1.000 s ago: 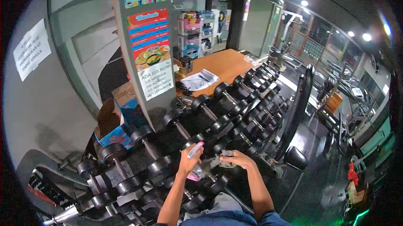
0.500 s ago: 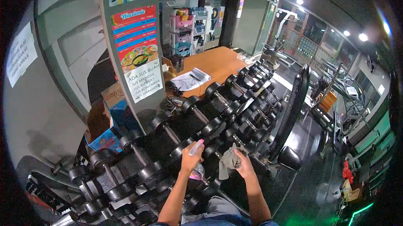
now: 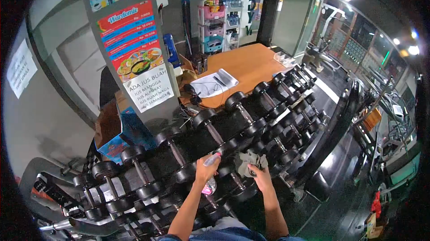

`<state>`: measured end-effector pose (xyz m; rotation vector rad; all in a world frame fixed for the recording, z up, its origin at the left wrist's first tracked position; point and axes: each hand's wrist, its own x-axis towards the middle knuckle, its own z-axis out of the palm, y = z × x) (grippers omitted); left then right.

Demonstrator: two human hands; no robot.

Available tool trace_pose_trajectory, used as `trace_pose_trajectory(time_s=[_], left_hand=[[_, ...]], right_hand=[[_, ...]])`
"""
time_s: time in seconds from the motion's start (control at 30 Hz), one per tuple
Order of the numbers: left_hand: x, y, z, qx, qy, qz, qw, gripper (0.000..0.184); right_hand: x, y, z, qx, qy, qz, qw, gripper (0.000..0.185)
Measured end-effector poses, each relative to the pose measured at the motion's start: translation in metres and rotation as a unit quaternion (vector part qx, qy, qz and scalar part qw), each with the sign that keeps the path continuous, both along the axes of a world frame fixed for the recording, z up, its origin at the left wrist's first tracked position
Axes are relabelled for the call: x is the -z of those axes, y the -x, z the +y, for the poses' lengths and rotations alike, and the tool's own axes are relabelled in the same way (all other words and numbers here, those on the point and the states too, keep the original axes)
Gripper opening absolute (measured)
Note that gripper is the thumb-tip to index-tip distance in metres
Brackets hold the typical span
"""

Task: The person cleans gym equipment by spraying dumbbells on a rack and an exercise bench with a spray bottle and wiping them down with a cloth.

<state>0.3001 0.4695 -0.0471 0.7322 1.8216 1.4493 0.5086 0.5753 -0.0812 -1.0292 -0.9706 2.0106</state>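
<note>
My left hand is wrapped round a spray bottle with a pink tip and a clear body with pink on it. Most of the bottle's neck is hidden by my fingers. To the right, my right hand grips a crumpled grey cloth, the thumb pressed onto it. Both hands are held over a rack of black dumbbells with metal handles. Whether the cloth touches any dumbbell, I cannot tell.
Behind the rack stands a wooden desk with papers and cables. A pillar with a menu poster rises at left, beside an open cardboard box. A black padded bench is on the right.
My view has shifted, so the desk and poster sit differently in the picture. Both hands keep their holds, and the cloth appears more bunched and spread above my right hand.
</note>
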Motion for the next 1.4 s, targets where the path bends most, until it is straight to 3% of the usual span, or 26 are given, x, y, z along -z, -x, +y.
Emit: trace_pose_trajectory(time_s=[0.13, 0.23, 0.37, 0.4, 0.47, 0.53, 0.6, 0.67, 0.73, 0.8, 0.83, 0.9, 0.97, 1.03, 1.13, 1.17, 1.23, 1.3, 1.4], left_hand=[[0.012, 0.000, 0.020, -0.017, 0.023, 0.004, 1.000, 0.030], [0.020, 0.004, 0.027, -0.021, 0.035, -0.016, 0.999, 0.030], [0.023, 0.010, 0.029, -0.032, 0.046, -0.047, 0.997, 0.029], [0.031, 0.015, 0.027, -0.014, 0.036, -0.063, 0.997, 0.027], [0.038, 0.019, 0.022, 0.004, 0.028, -0.079, 0.996, 0.026], [0.041, 0.021, 0.019, -0.021, 0.023, -0.040, 0.999, 0.026], [0.061, 0.029, 0.016, -0.006, -0.005, -0.012, 1.000, 0.026], [0.068, 0.031, 0.017, 0.010, -0.031, 0.015, 0.999, 0.026], [0.068, 0.031, 0.020, 0.002, -0.045, -0.011, 0.999, 0.027], [0.075, 0.037, 0.020, 0.015, -0.034, -0.020, 0.999, 0.034], [0.080, 0.039, 0.020, 0.028, -0.020, -0.030, 0.999, 0.042], [0.089, 0.037, 0.024, 0.011, -0.055, -0.013, 0.998, 0.038], [0.080, 0.034, 0.024, -0.008, -0.089, 0.003, 0.996, 0.035], [0.051, 0.029, 0.022, 0.038, -0.029, -0.139, 0.989, 0.036], [0.054, 0.029, 0.025, 0.041, -0.044, -0.138, 0.989, 0.032], [0.055, 0.029, 0.026, 0.042, -0.043, -0.139, 0.989, 0.032], [0.058, 0.031, 0.027, 0.027, -0.009, -0.086, 0.996, 0.033], [0.057, 0.031, 0.027, 0.031, -0.017, -0.069, 0.997, 0.033], [0.076, 0.037, 0.027, 0.036, -0.014, -0.046, 0.998, 0.033]], right_hand=[[-0.013, 0.009, 0.006, 0.019, 0.019, -0.049, 0.998, 0.067], [-0.005, 0.017, 0.012, 0.033, -0.078, -0.081, 0.993, 0.046], [-0.011, 0.030, 0.012, 0.042, -0.170, -0.100, 0.979, 0.034], [-0.005, 0.033, 0.018, 0.040, -0.168, -0.099, 0.980, 0.034], [0.013, 0.038, 0.032, -0.048, -0.280, -0.134, 0.949, 0.048], [-0.007, 0.060, 0.036, -0.044, -0.332, -0.146, 0.931, 0.040], [0.004, 0.080, 0.046, 0.001, -0.556, -0.252, 0.792, 0.035], [0.001, 0.101, 0.041, -0.020, -0.517, -0.260, 0.815, 0.032], [0.002, 0.112, 0.031, -0.080, -0.609, -0.345, 0.709, 0.032], [0.003, 0.109, 0.032, -0.095, -0.637, -0.328, 0.691, 0.031], [0.004, 0.105, 0.035, -0.094, -0.636, -0.328, 0.692, 0.031], [0.009, 0.095, 0.048, -0.098, -0.625, -0.263, 0.729, 0.032], [0.037, 0.095, 0.064, -0.042, -0.554, -0.271, 0.786, 0.030], [0.047, 0.094, 0.075, -0.002, -0.455, -0.275, 0.847, 0.034], [0.047, 0.102, 0.080, 0.034, -0.364, -0.279, 0.888, 0.034], [0.043, 0.097, 0.082, -0.050, -0.415, -0.305, 0.855, 0.031], [0.025, 0.094, 0.068, -0.064, -0.481, -0.276, 0.830, 0.029], [0.027, 0.093, 0.062, -0.070, -0.618, -0.262, 0.738, 0.027], [0.031, 0.088, 0.074, -0.095, -0.606, -0.222, 0.758, 0.026]])
